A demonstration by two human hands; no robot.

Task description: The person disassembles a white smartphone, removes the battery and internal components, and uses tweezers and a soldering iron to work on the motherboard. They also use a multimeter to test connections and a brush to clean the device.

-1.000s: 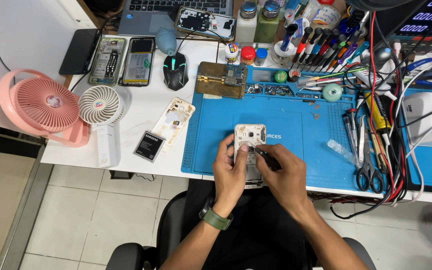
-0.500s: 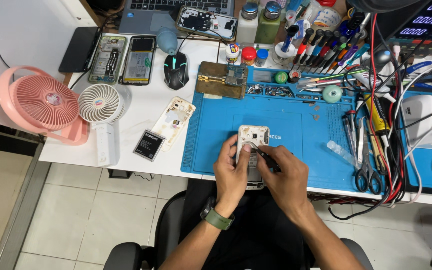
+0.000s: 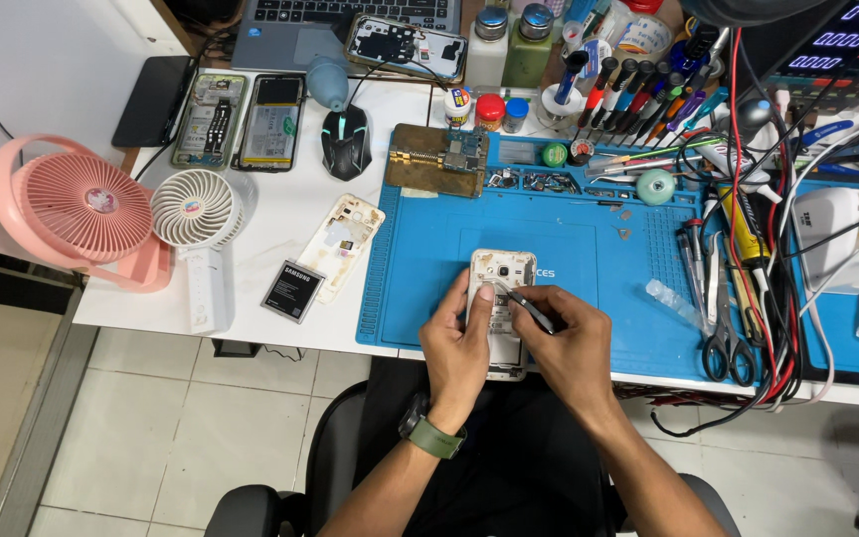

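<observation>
The opened phone (image 3: 501, 298) lies face down on the blue repair mat (image 3: 589, 249), at the mat's near edge, with its back cover off and its white frame showing. We see the left hand (image 3: 457, 343) gripping the phone's left side, the thumb pressed on the frame. The right hand (image 3: 569, 343) sits at the phone's right side, its fingers pinched on a thin dark tool (image 3: 529, 310) whose tip points into the phone's upper middle. We cannot tell whether the tip touches a part.

Left of the mat, on the white counter (image 3: 280, 219), a loose white phone back (image 3: 342, 234) lies just beside a dark flat battery (image 3: 293, 290). Further left of the mat stand 2 fans, a small white fan (image 3: 194, 209) and a larger pink fan (image 3: 77, 209). Behind the mat's left corner sits a black mouse (image 3: 346, 141), and left of that 2 more opened phones (image 3: 241, 121) lie side by side. At the mat's far edge a brown board holder (image 3: 436, 159) carries a circuit board. Along the mat's right side lie scissors (image 3: 723, 333), tweezers and red and black cables (image 3: 773, 278).
</observation>
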